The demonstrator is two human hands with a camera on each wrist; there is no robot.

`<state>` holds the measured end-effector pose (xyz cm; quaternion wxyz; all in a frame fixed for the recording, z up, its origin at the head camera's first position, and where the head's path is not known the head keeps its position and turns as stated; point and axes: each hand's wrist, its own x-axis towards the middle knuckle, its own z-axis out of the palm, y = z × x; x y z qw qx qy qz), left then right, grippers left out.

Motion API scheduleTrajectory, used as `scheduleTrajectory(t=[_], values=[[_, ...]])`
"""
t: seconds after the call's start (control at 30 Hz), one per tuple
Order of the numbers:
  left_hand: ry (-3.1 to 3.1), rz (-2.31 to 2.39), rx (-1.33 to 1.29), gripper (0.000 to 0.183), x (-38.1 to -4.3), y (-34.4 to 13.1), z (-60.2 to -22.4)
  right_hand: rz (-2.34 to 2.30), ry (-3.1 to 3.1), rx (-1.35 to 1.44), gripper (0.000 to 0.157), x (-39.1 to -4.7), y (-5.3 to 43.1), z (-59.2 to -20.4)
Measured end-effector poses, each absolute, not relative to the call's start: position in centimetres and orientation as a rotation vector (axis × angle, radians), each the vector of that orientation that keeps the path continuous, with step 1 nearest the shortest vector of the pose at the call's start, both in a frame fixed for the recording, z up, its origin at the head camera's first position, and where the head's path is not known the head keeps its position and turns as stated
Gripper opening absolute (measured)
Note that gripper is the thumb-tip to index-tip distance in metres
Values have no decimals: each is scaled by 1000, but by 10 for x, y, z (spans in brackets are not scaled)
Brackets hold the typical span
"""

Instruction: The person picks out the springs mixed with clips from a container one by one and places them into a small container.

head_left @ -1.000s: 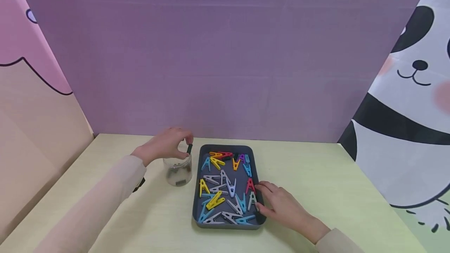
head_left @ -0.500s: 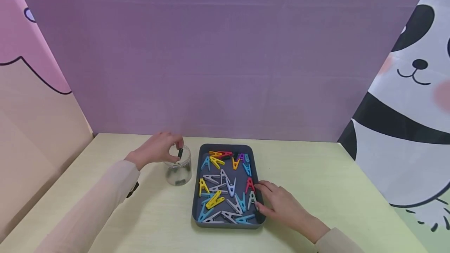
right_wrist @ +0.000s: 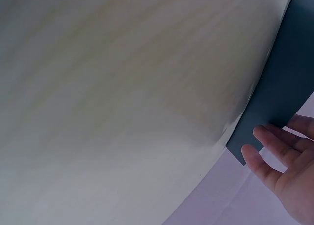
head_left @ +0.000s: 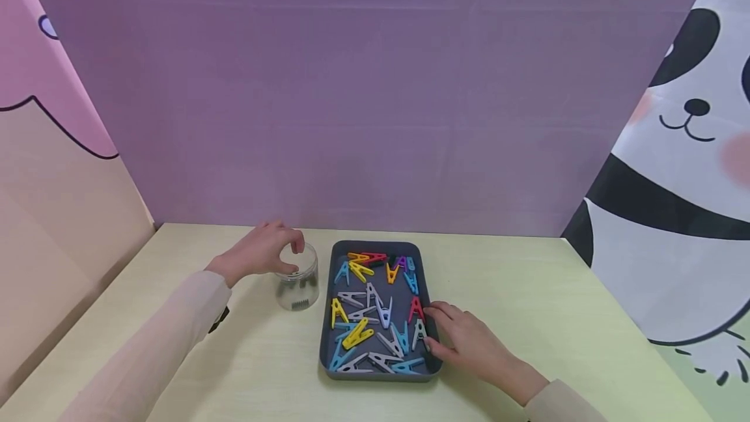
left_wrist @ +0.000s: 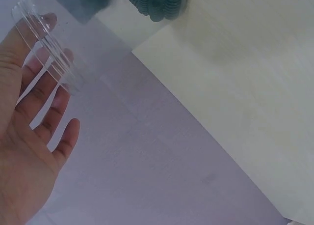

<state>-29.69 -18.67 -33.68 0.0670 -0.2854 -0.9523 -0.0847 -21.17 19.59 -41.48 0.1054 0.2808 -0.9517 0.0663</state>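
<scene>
Several dark coils [head_left: 300, 305] lie in the jar [head_left: 307, 288], which stands just left of the tray [head_left: 375, 376], toward the tabletop's [head_left: 504, 292] far edge. If the left hand [head_left: 260, 254] caught the rim, the jar could tip and spill them; a push from the right hand [head_left: 469, 347] could jostle the clips [head_left: 359, 334]. The left fingers curve apart over the jar's mouth, gripping nothing visible; the right fingers, fairly straight, touch the tray's right edge.

One desk [head_left: 515, 292] bears one tray [head_left: 381, 376] of over twenty clips [head_left: 358, 335] and, left of the tray, one jar [head_left: 300, 290] with at least three coils [left_wrist: 172, 3].
</scene>
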Motion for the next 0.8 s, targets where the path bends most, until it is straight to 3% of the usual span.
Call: scheduleTrajectory(t=[0.8], values=[[-2801, -315, -930, 27, -302, -186, -327, 178, -2804, 826, 48, -212, 196, -415]])
